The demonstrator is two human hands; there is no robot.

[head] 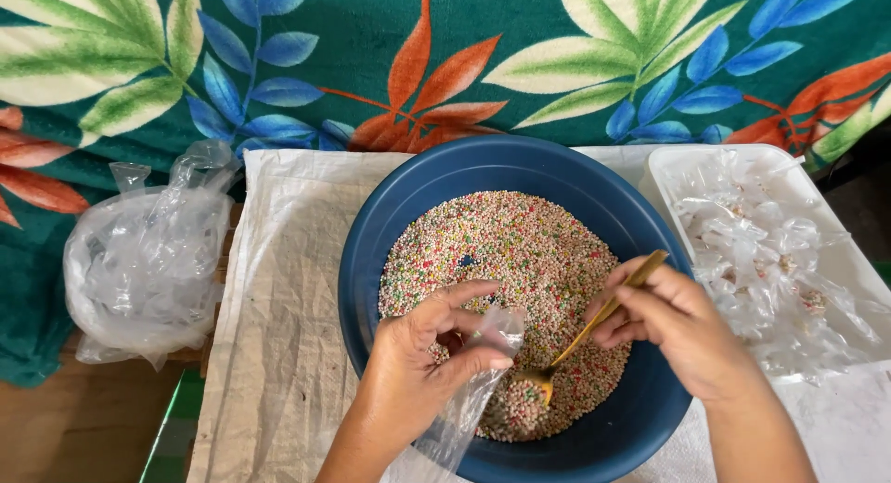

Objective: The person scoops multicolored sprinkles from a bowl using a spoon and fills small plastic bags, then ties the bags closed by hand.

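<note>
Left hand (422, 353) pinching open a small clear bag (473, 390), right hand (673, 330) holding a spoon (585, 334) over a blue bowl (418, 195) of coloured beads (510, 251)

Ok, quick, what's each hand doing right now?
Left hand: closed, pinching open a small clear plastic bag over the blue bowl.
Right hand: closed, holding a golden spoon.

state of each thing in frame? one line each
Left hand: pinching a small clear bag open over the bowl.
Small clear bag: open, partly filled with beads.
Right hand: holding a spoon.
Spoon: tilted, tip loaded at the bag's mouth.
Blue bowl: upright, about half full of coloured beads.
White tray: holding filled small bags.
Bundle of plastic bags: crumpled, untouched.
</note>
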